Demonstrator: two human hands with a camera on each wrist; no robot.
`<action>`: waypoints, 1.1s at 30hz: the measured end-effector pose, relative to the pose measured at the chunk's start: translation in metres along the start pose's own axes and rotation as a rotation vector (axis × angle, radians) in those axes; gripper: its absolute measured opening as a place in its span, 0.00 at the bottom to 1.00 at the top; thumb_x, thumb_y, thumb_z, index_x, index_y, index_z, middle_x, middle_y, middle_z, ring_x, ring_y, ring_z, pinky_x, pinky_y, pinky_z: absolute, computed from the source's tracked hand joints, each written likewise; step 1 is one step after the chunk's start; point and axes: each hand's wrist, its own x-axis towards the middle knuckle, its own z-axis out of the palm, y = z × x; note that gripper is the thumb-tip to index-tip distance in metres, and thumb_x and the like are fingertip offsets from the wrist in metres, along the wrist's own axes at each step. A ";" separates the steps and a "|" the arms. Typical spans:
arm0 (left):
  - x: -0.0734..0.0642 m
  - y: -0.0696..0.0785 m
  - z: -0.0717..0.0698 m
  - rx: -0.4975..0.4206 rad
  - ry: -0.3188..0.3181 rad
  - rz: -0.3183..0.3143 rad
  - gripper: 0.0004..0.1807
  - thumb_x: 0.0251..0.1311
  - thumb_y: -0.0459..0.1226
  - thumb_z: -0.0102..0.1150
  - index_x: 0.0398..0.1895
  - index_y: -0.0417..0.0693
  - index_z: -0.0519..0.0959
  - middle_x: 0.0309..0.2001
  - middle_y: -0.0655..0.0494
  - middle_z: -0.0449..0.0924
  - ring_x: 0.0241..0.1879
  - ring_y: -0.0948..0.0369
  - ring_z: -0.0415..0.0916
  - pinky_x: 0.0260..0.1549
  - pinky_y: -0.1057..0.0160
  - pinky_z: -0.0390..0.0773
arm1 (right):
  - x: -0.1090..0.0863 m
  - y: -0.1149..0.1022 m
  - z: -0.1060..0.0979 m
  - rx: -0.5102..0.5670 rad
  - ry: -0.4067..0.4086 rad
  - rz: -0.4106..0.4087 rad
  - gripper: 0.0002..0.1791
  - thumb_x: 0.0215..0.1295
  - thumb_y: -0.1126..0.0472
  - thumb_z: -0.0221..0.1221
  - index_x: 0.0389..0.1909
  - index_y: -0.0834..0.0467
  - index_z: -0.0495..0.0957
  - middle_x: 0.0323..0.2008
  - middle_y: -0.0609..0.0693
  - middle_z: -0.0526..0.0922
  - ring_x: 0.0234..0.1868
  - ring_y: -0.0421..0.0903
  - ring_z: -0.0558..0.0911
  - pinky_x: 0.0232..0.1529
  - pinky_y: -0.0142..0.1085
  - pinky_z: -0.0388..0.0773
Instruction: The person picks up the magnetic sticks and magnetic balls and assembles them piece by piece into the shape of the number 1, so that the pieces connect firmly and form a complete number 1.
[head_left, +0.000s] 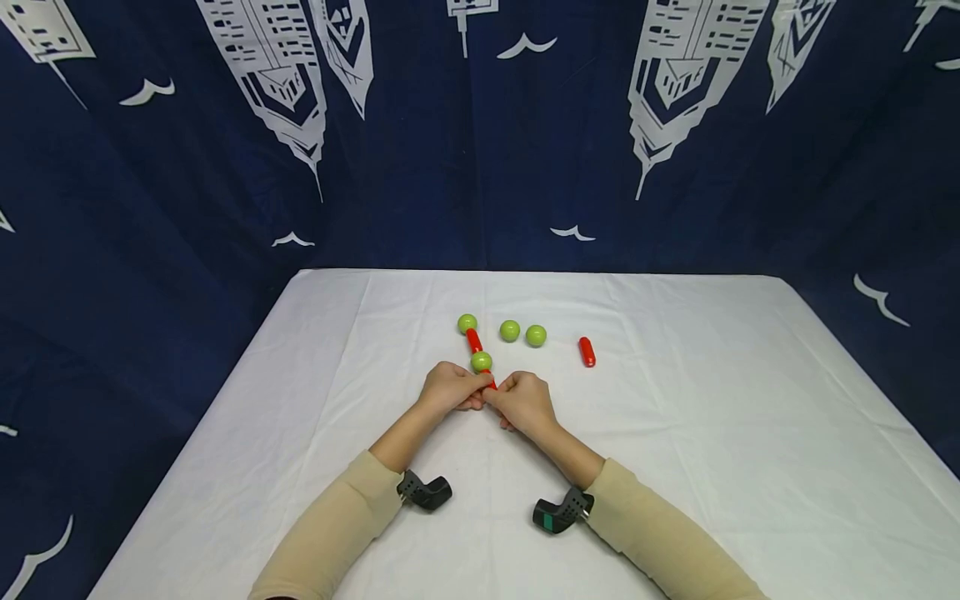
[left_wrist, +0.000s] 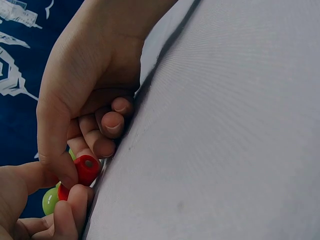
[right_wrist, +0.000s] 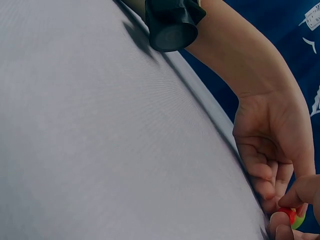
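Observation:
Near the middle of the table, both hands meet at a red rod (head_left: 492, 383). My left hand (head_left: 452, 387) pinches it between thumb and fingers, and my right hand (head_left: 525, 402) pinches it from the other side. The left wrist view shows the red rod (left_wrist: 89, 169) with a small grey disc in its end. Beyond the fingers a green ball (head_left: 482, 362) adjoins this rod. Another red rod (head_left: 473, 339) runs on from that ball to a second green ball (head_left: 467, 322), in one line. The fingers partly cover the held rod.
Two loose green balls (head_left: 510, 331) lie right of the line. Farther right is a single red rod (head_left: 587, 352). A white cloth (head_left: 712, 417) covers the table; a dark blue patterned curtain (head_left: 480, 167) hangs behind it. A black wrist camera (head_left: 426, 492) sits on the left forearm.

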 end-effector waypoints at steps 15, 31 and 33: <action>0.005 0.005 0.004 0.107 0.020 0.020 0.15 0.55 0.38 0.62 0.15 0.38 0.82 0.10 0.56 0.77 0.11 0.67 0.74 0.13 0.74 0.68 | -0.002 0.002 -0.001 0.033 0.003 -0.006 0.08 0.56 0.61 0.63 0.26 0.62 0.76 0.12 0.48 0.75 0.08 0.37 0.71 0.10 0.28 0.70; 0.029 0.008 -0.009 -0.046 -0.133 -0.100 0.10 0.53 0.31 0.62 0.17 0.36 0.81 0.10 0.55 0.75 0.10 0.69 0.73 0.11 0.78 0.70 | 0.000 0.001 -0.002 0.068 -0.026 0.012 0.08 0.55 0.62 0.64 0.28 0.63 0.78 0.14 0.49 0.77 0.08 0.38 0.72 0.10 0.30 0.73; 0.034 0.008 -0.011 -0.045 -0.150 -0.112 0.10 0.53 0.31 0.62 0.17 0.36 0.80 0.11 0.55 0.76 0.10 0.69 0.73 0.11 0.78 0.69 | 0.000 0.001 -0.003 0.068 -0.027 0.019 0.07 0.55 0.62 0.64 0.28 0.63 0.78 0.14 0.49 0.77 0.08 0.38 0.72 0.11 0.30 0.73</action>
